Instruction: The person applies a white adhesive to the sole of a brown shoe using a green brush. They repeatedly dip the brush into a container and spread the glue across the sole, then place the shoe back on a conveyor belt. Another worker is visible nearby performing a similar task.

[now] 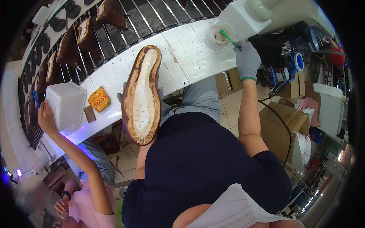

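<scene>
My left hand [161, 93], in a grey glove, holds a brown shoe upper [141, 95] with its underside turned up. Most of that hand is hidden behind the shoe; only bits of glove show at both sides. The shoe's bottom has a pale middle and a tan, pleated rim. My gloved right hand [248, 60] is closed around the handle of a green brush [227, 37]. The brush dips into a clear round tub [208, 38] at the back right of the white table [182, 57]; the tub's contents are hard to make out.
Behind the table runs a metal-bar rack [131, 24] carrying several brown shoe uppers [68, 48]. A white container [66, 102] and a yellow tape roll [99, 99] stand left. A co-worker's hand [47, 117] holds a blue tool there. Cardboard boxes [283, 123] lie right.
</scene>
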